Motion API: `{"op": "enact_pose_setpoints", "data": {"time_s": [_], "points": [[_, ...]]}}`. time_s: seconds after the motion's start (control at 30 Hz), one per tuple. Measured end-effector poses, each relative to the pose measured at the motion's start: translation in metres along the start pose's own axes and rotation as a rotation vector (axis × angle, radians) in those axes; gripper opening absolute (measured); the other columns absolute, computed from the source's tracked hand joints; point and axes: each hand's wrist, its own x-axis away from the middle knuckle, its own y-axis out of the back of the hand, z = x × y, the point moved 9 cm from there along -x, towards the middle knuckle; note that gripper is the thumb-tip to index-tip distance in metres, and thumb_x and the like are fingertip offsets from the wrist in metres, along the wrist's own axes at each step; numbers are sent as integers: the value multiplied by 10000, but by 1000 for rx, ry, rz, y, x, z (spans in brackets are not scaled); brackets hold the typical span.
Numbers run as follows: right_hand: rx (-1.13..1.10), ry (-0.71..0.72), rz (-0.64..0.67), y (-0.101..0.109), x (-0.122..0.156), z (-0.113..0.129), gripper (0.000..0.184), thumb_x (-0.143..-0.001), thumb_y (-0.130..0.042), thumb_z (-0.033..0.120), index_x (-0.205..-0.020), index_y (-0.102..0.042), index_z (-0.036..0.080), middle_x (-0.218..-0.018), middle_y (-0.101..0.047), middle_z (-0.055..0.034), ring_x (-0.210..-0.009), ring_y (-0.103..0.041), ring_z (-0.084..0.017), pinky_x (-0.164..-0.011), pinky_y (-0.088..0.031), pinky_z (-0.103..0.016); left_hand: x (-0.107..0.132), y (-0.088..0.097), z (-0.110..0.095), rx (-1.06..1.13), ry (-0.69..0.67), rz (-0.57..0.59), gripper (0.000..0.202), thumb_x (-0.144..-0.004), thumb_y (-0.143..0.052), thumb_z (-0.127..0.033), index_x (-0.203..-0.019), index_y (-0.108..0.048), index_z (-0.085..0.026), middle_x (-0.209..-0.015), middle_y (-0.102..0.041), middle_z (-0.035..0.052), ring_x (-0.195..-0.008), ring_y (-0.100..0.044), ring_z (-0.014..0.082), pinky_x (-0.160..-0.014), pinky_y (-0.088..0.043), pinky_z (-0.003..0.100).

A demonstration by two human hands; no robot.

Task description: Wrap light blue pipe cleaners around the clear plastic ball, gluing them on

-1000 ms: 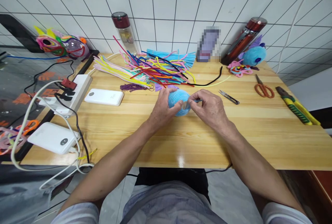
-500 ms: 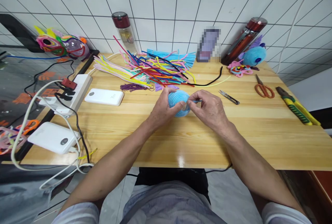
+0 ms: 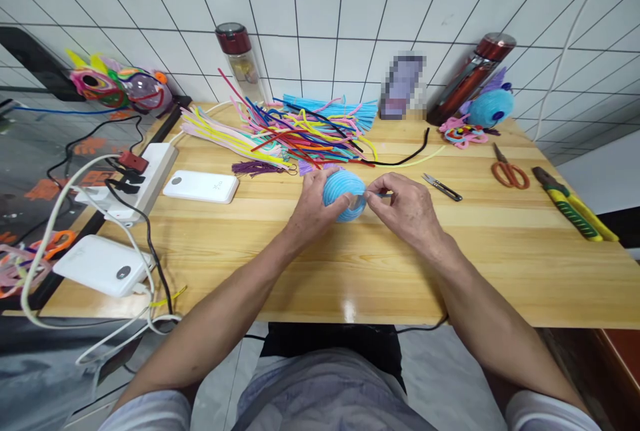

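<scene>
My left hand is wrapped round the left side of a blue ball coiled from fuzzy pipe cleaner, its thumb lying across the front. At the ball's right side, my right hand pinches a blue pipe cleaner between thumb and forefinger; its end sticks out past the fingers. A small pale patch shows on the ball between the left thumb and the right fingertips. Just behind the ball lies a purple tassel-like bundle. Thread snips rest a little to the right of my right hand.
A heap of coloured pipe cleaners lies at the back. Orange-handled scissors and pliers are to the right, near a blue fuzzy figure. Two flasks stand by the wall. Left are a power bank and a power strip with cables.
My right hand has drawn slightly to the right, leaving a little more of the pale patch in sight. The ball has tilted a little in my left hand.
</scene>
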Motion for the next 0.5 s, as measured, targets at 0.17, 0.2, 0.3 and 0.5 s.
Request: {"op": "enact_pose_setpoints", "data": {"time_s": [0.17, 0.2, 0.3, 0.5], "points": [[-3, -29, 12, -2, 0, -1, 100, -864, -639, 190, -803, -707, 231, -803, -784, -40, -750, -709, -205, -714, -511, -326, 0, -2, -1, -8, -17, -6, 589, -909, -667, -432, -1439, -544, -208, -1444, -603, 134, -1404, -522, 322, -1245, -419, 513], [-1, -40, 18, -2, -1, -1, 97, -858, -641, 187, -801, -706, 231, -799, -782, -40, -748, -708, -206, -713, -511, -327, 0, -2, -1, -3, -21, -3, 586, -914, -665, -439, -1439, -539, -211, -1448, -603, 134, -1406, -522, 321, -1245, -415, 514], [1, -65, 29, -3, -1, -2, 91, -850, -646, 187, -797, -704, 233, -791, -778, -41, -733, -700, -206, -706, -513, -330, 1, -3, -2, 24, -29, 5, 582, -938, -643, -465, -1443, -531, -199, -1464, -597, 151, -1415, -519, 322, -1253, -399, 522], [-1, -82, 19, -2, -1, -3, 93, -851, -645, 198, -795, -706, 243, -792, -782, -36, -726, -695, -207, -706, -521, -340, 2, -3, -2, 70, -54, 22, 559, -988, -558, -490, -1455, -530, -185, -1490, -583, 168, -1435, -514, 312, -1275, -380, 527]]}}
